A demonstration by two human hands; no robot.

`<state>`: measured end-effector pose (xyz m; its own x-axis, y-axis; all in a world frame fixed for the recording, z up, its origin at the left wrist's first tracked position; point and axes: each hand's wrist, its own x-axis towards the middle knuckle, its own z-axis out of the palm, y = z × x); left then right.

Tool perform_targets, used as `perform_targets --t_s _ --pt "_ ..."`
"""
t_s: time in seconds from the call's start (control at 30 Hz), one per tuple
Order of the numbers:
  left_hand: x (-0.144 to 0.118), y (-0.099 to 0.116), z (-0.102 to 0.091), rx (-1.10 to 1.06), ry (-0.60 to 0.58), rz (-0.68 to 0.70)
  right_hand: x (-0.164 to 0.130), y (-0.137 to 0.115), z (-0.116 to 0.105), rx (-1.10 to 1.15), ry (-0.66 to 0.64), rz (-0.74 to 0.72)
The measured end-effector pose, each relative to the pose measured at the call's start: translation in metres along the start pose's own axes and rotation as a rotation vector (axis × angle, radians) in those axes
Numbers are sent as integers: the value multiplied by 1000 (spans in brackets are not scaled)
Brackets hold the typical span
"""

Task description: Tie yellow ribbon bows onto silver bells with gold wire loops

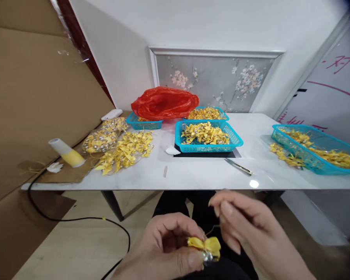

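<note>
- Head view: a yellow ribbon bow (pixel 204 245) with a small bell is being pinched in the closed left hand (pixel 166 249), below the table (pixel 192 175) edge.
- The right hand (pixel 245 229), fingers curled, is pinching a thin thread just beside the bow.
- The thread could likely be slipped if the pinch is being loosened; the bow might be dropped.

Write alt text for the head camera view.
Two bare hands work below a white table: the left hand pinches a yellow ribbon bow, the right hand pulls a thin thread from it. On the table sit blue baskets of yellow bows and a red plastic bag.
</note>
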<state>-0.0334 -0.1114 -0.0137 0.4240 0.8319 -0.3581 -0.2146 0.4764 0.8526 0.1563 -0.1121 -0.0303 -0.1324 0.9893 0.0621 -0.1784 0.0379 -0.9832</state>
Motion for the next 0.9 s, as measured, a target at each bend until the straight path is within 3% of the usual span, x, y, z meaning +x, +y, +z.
perform_targets --t_s 0.07,0.17,0.3,0.4,0.53,0.7,0.77,0.87,0.9 --pt "1 -2 -1 -23 -95 -50 9 -1 -9 177 107 -19" --pt "2 -6 -5 -14 -182 -84 25 -4 -29 201 322 -182" --pt "1 -10 -9 -10 -141 -29 39 -15 -57 -131 671 -518" --pt "2 -12 -10 -31 -125 14 40 -19 -72 -420 760 -606" --pt "4 -14 -7 -6 -145 -26 42 -6 -85 -804 699 -661" --pt "5 -12 -4 23 -46 -9 40 8 -81 -804 547 -507" --pt "4 -10 -3 57 15 14 28 4 -65 -783 371 -412" --pt "4 -5 1 156 100 97 3 -6 -34 -658 -82 -324" --pt "4 -4 2 177 103 117 -3 -8 -24 -625 -147 -324"
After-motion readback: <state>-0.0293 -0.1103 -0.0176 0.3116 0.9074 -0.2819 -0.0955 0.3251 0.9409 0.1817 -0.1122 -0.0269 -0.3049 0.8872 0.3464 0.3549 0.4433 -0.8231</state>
